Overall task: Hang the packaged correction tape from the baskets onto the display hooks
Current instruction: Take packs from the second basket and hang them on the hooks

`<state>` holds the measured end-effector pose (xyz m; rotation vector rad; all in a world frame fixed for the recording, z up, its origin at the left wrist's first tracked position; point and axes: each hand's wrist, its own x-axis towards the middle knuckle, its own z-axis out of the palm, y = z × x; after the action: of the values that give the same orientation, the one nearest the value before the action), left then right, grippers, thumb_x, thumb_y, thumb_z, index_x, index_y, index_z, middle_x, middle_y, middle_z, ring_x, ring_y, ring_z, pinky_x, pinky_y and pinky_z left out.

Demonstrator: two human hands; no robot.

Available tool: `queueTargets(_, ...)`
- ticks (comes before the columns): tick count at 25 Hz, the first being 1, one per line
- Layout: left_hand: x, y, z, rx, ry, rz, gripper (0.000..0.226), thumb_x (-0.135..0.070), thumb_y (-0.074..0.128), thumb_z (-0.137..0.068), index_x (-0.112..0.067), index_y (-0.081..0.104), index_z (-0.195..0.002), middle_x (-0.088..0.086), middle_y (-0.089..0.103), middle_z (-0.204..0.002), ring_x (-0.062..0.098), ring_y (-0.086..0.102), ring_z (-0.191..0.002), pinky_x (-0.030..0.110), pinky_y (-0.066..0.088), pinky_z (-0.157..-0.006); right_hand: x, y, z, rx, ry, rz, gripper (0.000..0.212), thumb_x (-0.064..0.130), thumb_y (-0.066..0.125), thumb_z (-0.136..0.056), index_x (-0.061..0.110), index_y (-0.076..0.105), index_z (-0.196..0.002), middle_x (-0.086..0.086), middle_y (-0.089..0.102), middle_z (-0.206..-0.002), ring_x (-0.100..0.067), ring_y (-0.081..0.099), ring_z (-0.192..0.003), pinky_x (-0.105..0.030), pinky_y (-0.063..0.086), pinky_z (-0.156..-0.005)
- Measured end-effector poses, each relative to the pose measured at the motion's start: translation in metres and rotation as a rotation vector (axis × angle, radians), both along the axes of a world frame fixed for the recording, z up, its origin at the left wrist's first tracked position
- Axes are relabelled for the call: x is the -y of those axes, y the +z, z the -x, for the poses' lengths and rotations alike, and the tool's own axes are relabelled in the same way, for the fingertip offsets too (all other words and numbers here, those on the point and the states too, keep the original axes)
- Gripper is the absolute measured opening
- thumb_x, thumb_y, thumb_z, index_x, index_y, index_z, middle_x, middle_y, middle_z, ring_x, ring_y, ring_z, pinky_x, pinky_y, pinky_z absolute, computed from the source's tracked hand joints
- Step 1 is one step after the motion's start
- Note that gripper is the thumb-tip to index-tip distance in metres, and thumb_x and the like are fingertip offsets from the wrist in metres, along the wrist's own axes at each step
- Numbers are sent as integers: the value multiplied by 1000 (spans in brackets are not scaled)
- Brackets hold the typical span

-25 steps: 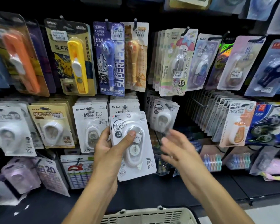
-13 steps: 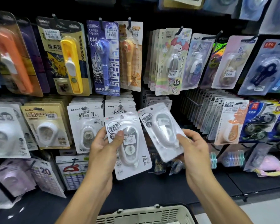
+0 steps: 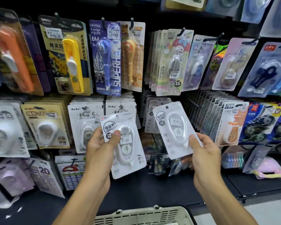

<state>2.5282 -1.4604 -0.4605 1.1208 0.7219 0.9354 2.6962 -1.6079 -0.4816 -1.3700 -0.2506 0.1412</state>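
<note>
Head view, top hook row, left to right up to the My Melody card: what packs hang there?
Orange pack → yellow pack → blue SUPERHERO pack → bear-print pack → My Melody pack.

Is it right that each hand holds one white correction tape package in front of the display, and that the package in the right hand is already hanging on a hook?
Not quite. In the head view, the left hand and the right hand each hold a white package, and. However, the right one is not on a hook; its hang hole is free.
</note>
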Motion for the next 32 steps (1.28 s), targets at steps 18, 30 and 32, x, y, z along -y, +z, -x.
queueTargets(18,1,-3,-2,-12,-21,12,48,-21,71,-95,-30,58,-140,-4,70,-133,20,64,-125,48,42,-115,1,5,12,197,-144,275,6,30,63,-97,24,62,-97,7,67,-75,-10,56,-53,-25,42,-48)
queueTargets(30,1,9,-19,-395,-232,-757,27,-41,55,-103,-61,56,-121,-36,61,-131,-8,62,-113,24,53,-93,-19,-1,26,90,542,73,25,19,68,-95,21,61,-119,-3,78,-103,-20,76,-84,-27,56,-52)
queueTargets(32,-18,1,-15,-855,-147,-1222,55,-51,49,-101,-46,32,-153,-25,26,-162,2,31,-146,37,28,-119,-13,3,7,70,403,112,17,18,62,-99,22,61,-115,4,78,-98,-16,75,-80,-27,56,-52)
